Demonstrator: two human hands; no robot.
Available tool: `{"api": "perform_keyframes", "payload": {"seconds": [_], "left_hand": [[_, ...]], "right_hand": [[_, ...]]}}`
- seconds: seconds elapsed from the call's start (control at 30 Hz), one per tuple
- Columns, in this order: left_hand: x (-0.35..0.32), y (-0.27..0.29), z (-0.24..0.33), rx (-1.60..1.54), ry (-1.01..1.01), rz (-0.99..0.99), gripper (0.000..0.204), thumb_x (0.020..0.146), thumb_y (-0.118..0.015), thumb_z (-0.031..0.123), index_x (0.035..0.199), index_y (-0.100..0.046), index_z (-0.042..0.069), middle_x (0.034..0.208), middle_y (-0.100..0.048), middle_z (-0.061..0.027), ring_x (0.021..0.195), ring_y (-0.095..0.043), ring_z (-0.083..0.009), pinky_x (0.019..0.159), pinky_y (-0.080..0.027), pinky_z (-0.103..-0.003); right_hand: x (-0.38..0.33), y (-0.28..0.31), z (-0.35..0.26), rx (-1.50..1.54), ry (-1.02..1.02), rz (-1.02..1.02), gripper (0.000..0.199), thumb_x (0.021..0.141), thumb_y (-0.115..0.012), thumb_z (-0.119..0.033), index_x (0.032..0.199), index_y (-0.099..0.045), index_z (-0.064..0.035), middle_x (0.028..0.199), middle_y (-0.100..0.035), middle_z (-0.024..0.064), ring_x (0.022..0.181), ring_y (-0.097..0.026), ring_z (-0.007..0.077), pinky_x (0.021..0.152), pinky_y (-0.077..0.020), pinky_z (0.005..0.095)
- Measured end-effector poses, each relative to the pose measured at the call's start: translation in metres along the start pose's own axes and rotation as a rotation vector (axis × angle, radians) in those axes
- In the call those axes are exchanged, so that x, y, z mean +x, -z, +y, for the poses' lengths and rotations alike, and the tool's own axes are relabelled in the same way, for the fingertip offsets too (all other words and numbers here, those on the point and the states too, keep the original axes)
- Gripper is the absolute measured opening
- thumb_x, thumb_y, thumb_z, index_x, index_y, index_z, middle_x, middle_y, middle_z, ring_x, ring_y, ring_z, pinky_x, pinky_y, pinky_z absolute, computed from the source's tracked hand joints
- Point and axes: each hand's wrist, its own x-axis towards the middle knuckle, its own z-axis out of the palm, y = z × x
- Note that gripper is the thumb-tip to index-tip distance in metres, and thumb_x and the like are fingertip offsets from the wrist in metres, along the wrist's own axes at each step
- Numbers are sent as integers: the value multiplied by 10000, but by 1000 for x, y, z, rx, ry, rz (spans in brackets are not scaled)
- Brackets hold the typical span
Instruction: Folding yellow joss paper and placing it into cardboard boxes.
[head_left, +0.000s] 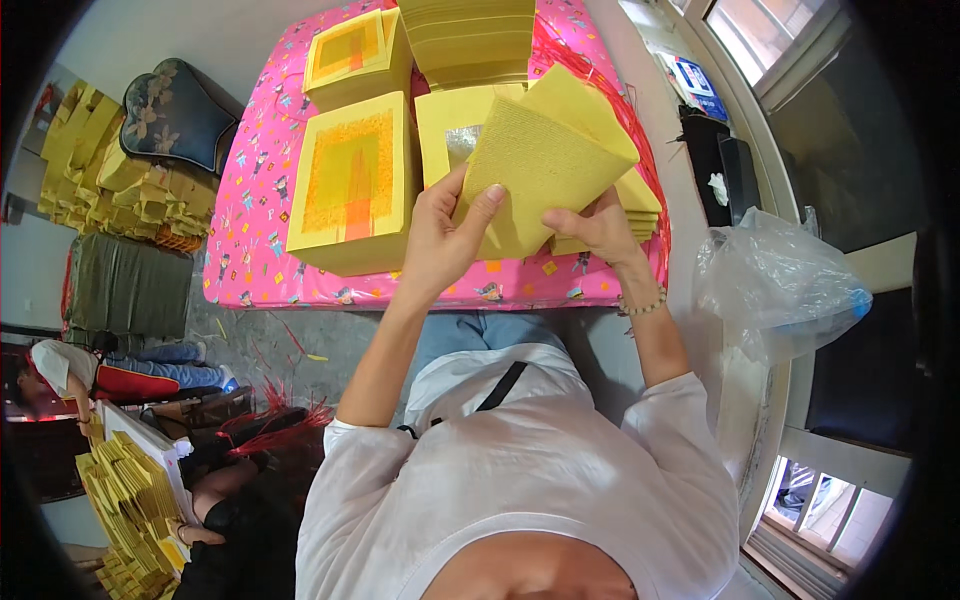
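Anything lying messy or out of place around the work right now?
Yes: loose red strands tangle untidily at lower left, with a yellow scrap on the floor nearby. More strands straggle along the pink cover's right side, untidy beside the yellow stacks.

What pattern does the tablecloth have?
The tablecloth is pink with small cartoon figures, clearest in the head view.

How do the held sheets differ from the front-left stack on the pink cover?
The held sheets show plain faces; the front-left stack has orange marking on top. The held sheets are fanned between the left hand and right hand; the front-left stack is thicker and rests on the pink cover. Both are yellow.
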Motion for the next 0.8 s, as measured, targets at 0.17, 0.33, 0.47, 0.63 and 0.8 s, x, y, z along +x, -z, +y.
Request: {"api": "perform_keyframes", "payload": {"seconds": [0.17,0.33,0.47,0.63,0.8], "left_hand": [[12,1,-13,914,-582,293,215,891,-608,114,1058,-604,-22,926,-650,-39,855,-562,-84,774,-463,-253],[13,-6,-12,64,-127,28,190,876,-633,107,1018,-609,-17,906,-626,-21,817,-543,-63,722,-443,-215],[14,-8,-13,90,-147,16,191,875,-636,103,1020,-604,-18,906,-616,-18,818,-542,-58,717,-441,-205],[17,-11,-16,75,-224,72,248,877,-617,68,1095,-534,-18,959,-602,-45,879,-539,-73,761,-442,-228],[18,-20,-11,83,-298,86,318,882,-578,37,1176,-466,-11,1079,-567,-94,1009,-517,-108,863,-418,-259]], "right_hand": [[-3,-9,-8,-41,-9,133,536,770,-716,-48,1246,-472,-2,1158,-585,93,1049,-569,162,872,-483,314],[0,-3,-19,-97,-35,95,508,780,-706,-60,1230,-481,6,1138,-591,97,1037,-574,164,869,-484,315],[-1,4,-18,-87,-50,84,522,789,-703,-71,1238,-454,22,1150,-579,103,1046,-566,164,887,-473,314],[0,-3,-18,-10,57,132,526,823,-663,-49,1274,-401,23,1205,-539,107,1101,-531,168,942,-436,314],[-3,2,-17,-52,59,131,498,854,-612,-17,1293,-380,23,1233,-517,107,1137,-505,171,976,-408,318]]}}
